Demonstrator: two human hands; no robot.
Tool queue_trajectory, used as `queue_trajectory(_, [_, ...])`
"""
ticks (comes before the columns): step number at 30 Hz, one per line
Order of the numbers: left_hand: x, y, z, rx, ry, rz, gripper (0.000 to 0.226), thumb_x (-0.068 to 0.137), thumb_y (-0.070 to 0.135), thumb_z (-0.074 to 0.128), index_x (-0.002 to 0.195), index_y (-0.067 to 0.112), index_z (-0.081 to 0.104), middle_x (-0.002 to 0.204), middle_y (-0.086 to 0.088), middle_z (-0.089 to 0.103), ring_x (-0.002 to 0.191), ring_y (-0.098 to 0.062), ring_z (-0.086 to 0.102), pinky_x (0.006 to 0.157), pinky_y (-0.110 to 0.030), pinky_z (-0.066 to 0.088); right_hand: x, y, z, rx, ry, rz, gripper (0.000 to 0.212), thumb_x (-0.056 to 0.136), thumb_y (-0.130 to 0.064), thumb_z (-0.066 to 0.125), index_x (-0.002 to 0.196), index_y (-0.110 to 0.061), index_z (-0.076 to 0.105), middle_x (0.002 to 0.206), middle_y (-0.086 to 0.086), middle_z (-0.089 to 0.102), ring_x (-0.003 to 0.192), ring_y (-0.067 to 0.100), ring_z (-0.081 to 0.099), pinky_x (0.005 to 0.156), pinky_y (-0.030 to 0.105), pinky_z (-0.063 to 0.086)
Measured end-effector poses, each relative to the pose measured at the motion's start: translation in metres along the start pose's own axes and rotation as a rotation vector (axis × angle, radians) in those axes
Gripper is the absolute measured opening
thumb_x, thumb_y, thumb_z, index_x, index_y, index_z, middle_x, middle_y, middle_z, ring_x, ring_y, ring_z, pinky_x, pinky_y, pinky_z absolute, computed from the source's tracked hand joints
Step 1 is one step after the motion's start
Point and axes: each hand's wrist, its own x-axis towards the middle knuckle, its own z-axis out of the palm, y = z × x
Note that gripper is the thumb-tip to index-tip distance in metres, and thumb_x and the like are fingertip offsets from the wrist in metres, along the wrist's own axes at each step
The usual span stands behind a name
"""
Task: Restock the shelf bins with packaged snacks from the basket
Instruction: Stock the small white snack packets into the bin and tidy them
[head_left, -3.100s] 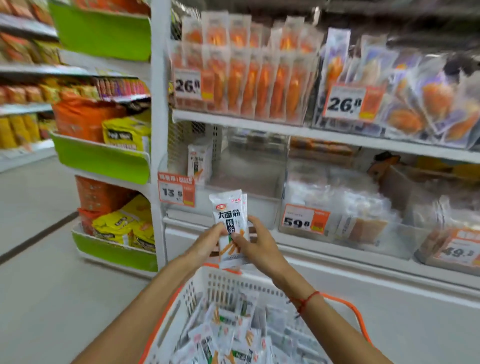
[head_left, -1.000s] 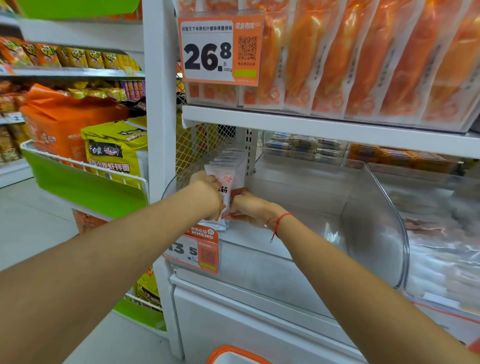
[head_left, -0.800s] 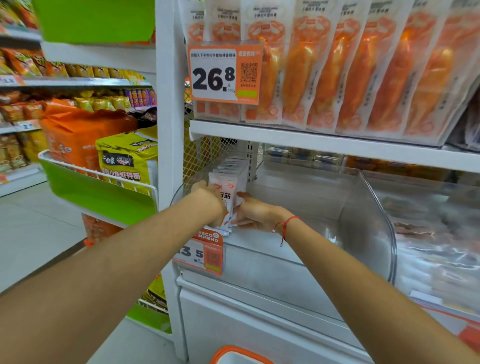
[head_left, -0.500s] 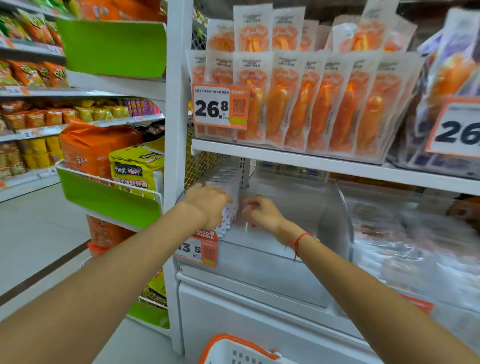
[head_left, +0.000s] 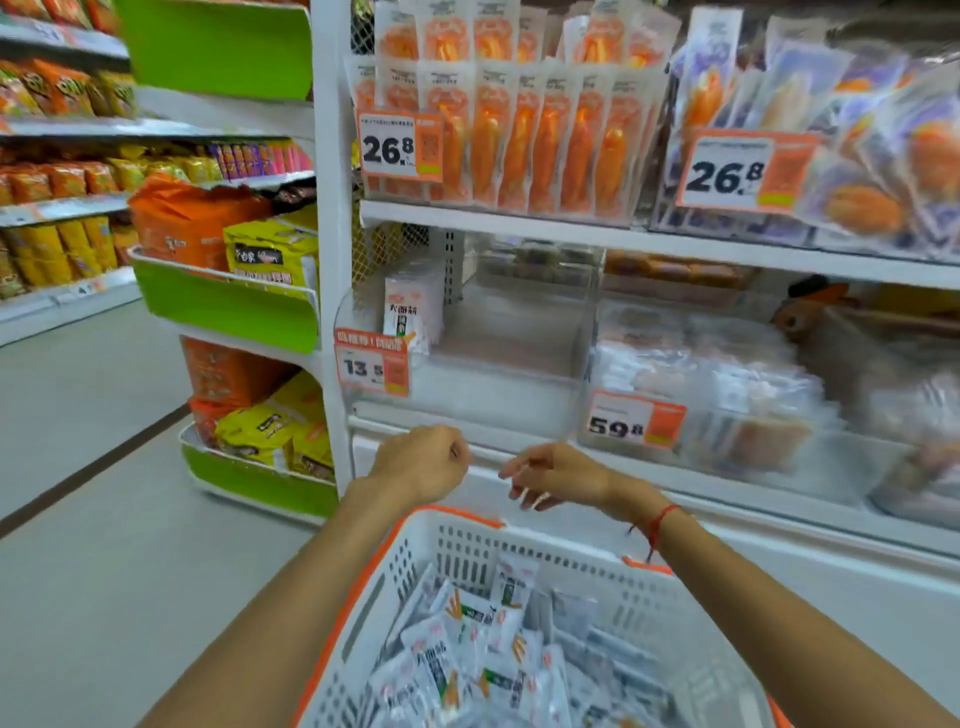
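— Where are our hands?

— Both hang over the far rim of the white basket (head_left: 524, 543) with the orange trim, in front of the shelf. Our left hand (head_left: 423, 464) is curled into a loose fist with nothing in it. Our right hand (head_left: 558, 475), the one with the red string at the wrist, has its fingers loosely spread and bent, and it too holds nothing.

— And the snacks?

— A heap of white snack packets (head_left: 467, 660) lies in the basket below our arms. A short upright row of the same packets (head_left: 410, 306) stands at the left end of the clear bin (head_left: 519, 374), just behind the orange price tag (head_left: 371, 364) reading 13.5. We see bare bin floor to the right of that row.

— What else is around?

— Orange packs (head_left: 519, 140) stand on the shelf above.
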Motion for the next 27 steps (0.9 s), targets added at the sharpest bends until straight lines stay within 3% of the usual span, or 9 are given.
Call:
queue_trajectory(5, [-0.034, -0.010, 0.090, -0.013, -0.155, -0.041, 0.025, 0.096, 0.028, 0.042, 0.109, 0.024, 0.063, 0.112, -0.003, 0.065, 0.097, -0.027, 0.062, 0.082, -0.038, 0.051, -0.031, 0.082, 0.043, -0.137, -0.047, 0.147, 0.024, 0.097, -0.008, 0.049, 0.116, -0.002, 0.061, 0.098, 0.012, 0.065, 0.071, 0.011, 0.060, 0.063, 0.018, 0.048])
queue_trajectory(9, [-0.056, -0.018, 0.159, -0.007, -0.306, -0.069, 0.028, 0.098, 0.023, 0.040, 0.119, 0.026, 0.058, 0.125, 0.001, 0.058, 0.105, -0.025, 0.058, 0.086, -0.036, 0.049, -0.048, 0.130, 0.076, -0.166, -0.121, 0.228, 0.023, 0.097, -0.007, 0.049, 0.116, -0.003, 0.060, 0.111, 0.020, 0.065, 0.072, 0.012, 0.060, 0.059, 0.014, 0.048])
queue_trajectory(14, [-0.066, -0.033, 0.223, -0.007, -0.375, -0.089, 0.029, 0.098, 0.024, 0.041, 0.124, 0.026, 0.055, 0.124, 0.000, 0.059, 0.104, -0.023, 0.060, 0.083, -0.034, 0.049, -0.047, 0.181, 0.113, -0.169, -0.124, 0.292, 0.027, 0.097, -0.004, 0.048, 0.121, -0.002, 0.059, 0.125, 0.022, 0.059, 0.081, 0.021, 0.057, 0.063, 0.019, 0.048])
queue_trajectory(17, [-0.065, -0.046, 0.257, -0.016, -0.395, -0.106, 0.029, 0.094, 0.021, 0.045, 0.121, 0.025, 0.057, 0.130, -0.001, 0.055, 0.108, -0.024, 0.056, 0.081, -0.033, 0.048, -0.040, 0.214, 0.134, -0.267, -0.104, 0.312, 0.029, 0.096, -0.006, 0.043, 0.120, -0.008, 0.059, 0.134, 0.017, 0.051, 0.090, 0.024, 0.054, 0.079, 0.033, 0.049])
queue_trajectory(19, [-0.066, -0.055, 0.276, -0.026, -0.396, -0.112, 0.035, 0.091, 0.013, 0.050, 0.124, 0.026, 0.055, 0.140, -0.001, 0.045, 0.124, -0.023, 0.045, 0.093, -0.036, 0.045, -0.036, 0.235, 0.148, -0.360, -0.068, 0.309, 0.034, 0.094, -0.008, 0.044, 0.127, -0.011, 0.054, 0.136, 0.013, 0.048, 0.108, 0.028, 0.052, 0.093, 0.036, 0.044])
queue_trajectory(22, [-0.062, -0.070, 0.292, 0.060, -0.328, -0.081, 0.058, 0.091, 0.006, 0.047, 0.145, 0.024, 0.034, 0.157, -0.001, 0.016, 0.143, -0.022, 0.015, 0.110, -0.038, 0.032, -0.028, 0.255, 0.164, -0.526, 0.013, 0.253, 0.048, 0.093, -0.013, 0.048, 0.141, -0.015, 0.039, 0.149, 0.011, 0.030, 0.134, 0.030, 0.032, 0.107, 0.038, 0.035])
queue_trajectory(25, [-0.049, -0.085, 0.297, 0.127, -0.218, -0.052, 0.065, 0.096, 0.010, 0.042, 0.152, 0.024, 0.013, 0.159, 0.000, 0.007, 0.145, -0.022, 0.011, 0.110, -0.037, 0.032, -0.016, 0.268, 0.174, -0.696, 0.049, 0.186, 0.055, 0.095, -0.014, 0.046, 0.147, -0.020, 0.029, 0.159, 0.007, 0.005, 0.145, 0.030, 0.008, 0.115, 0.046, 0.022])
queue_trajectory(27, [-0.039, -0.093, 0.300, 0.142, -0.227, -0.068, 0.061, 0.100, 0.016, 0.038, 0.152, 0.023, 0.009, 0.160, -0.001, 0.005, 0.146, -0.020, 0.010, 0.110, -0.034, 0.031, -0.006, 0.273, 0.179, -0.729, 0.076, 0.164, 0.050, 0.096, -0.016, 0.044, 0.144, -0.017, 0.031, 0.159, 0.009, 0.006, 0.146, 0.030, 0.007, 0.116, 0.048, 0.019])
